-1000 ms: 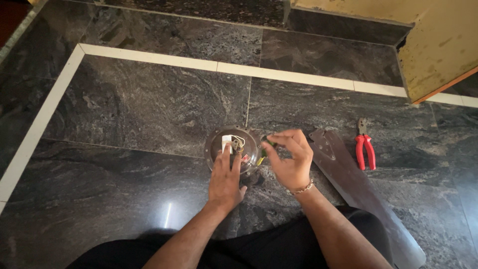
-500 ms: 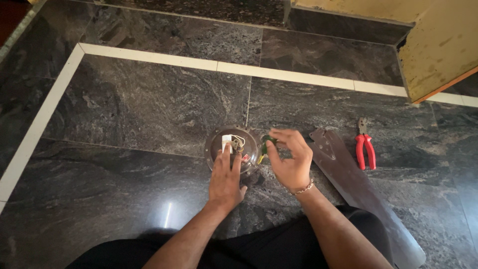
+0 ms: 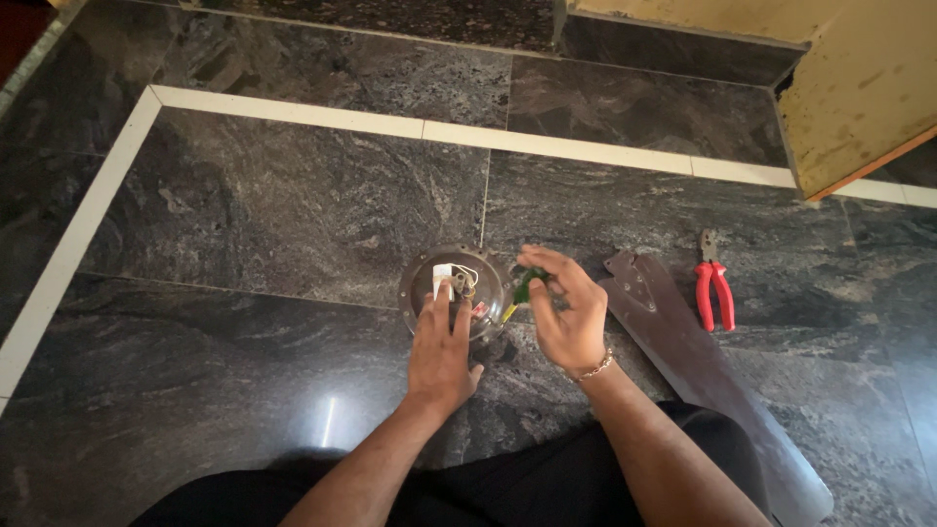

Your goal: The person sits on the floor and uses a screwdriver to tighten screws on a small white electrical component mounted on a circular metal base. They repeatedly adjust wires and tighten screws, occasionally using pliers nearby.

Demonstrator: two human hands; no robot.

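Observation:
A round metal fan motor housing point(image 3: 422, 283) lies on the dark stone floor, its open face up with a white part and wires point(image 3: 459, 278) inside. My left hand point(image 3: 439, 351) rests flat on its near rim, fingers reaching into the middle. My right hand point(image 3: 564, 310) is just right of the motor, fingers closed around a green-handled screwdriver point(image 3: 525, 286) whose yellow tip points down toward the motor's edge.
A long brown fan blade point(image 3: 703, 376) lies on the floor to the right, running toward my right knee. Red-handled pliers point(image 3: 714, 288) lie beyond it. A yellowish wall or cabinet corner point(image 3: 859, 88) stands at the top right. White tile strips border the floor.
My right hand has shifted slightly, turning the green screwdriver at the motor's right edge. My left hand stays on the motor.

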